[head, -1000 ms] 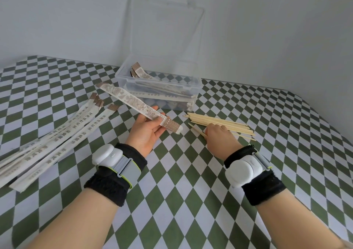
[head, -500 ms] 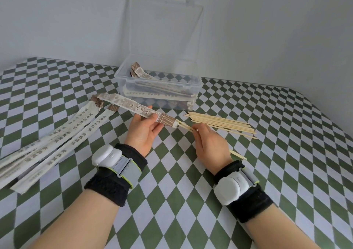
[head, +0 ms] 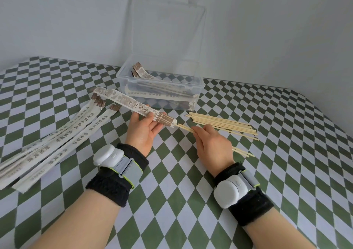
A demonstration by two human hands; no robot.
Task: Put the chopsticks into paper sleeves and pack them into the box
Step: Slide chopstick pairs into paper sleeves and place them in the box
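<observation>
A second ago the right hand (head: 214, 145) lay knuckles-up on the loose heap of bare pale wooden chopsticks (head: 221, 123), and the left hand (head: 143, 132) held the printed white paper sleeve with the brown patterned end (head: 131, 105) higher, clear of any stick. Now the right hand has lifted a pair of pale wooden chopsticks (head: 186, 129) off the heap and brought their tips to the sleeve's brown mouth, much as half a second ago. The sleeve is long and flat, with grey motifs and dark characters. It slants from its far end, near the clear plastic box (head: 160, 81), down to the left palm. The left thumb presses it from above against the fingers spread beneath it, just behind the brown end. The held pair touches the mouth of the sleeve; whether the tips have gone inside cannot be told. The right fingers are curled round the pair and pinch it a little behind the tips, and the tail ends stick out past the wrist side of the hand, over the green-and-white checked tablecloth (head: 172, 182). The heap lies just beyond the right hand, in front of the box. Filled sleeves (head: 158, 90) lie inside the box, whose lid (head: 166, 29) stands open. A fan of flat printed paper sleeves (head: 57, 134) lies well to the left.
</observation>
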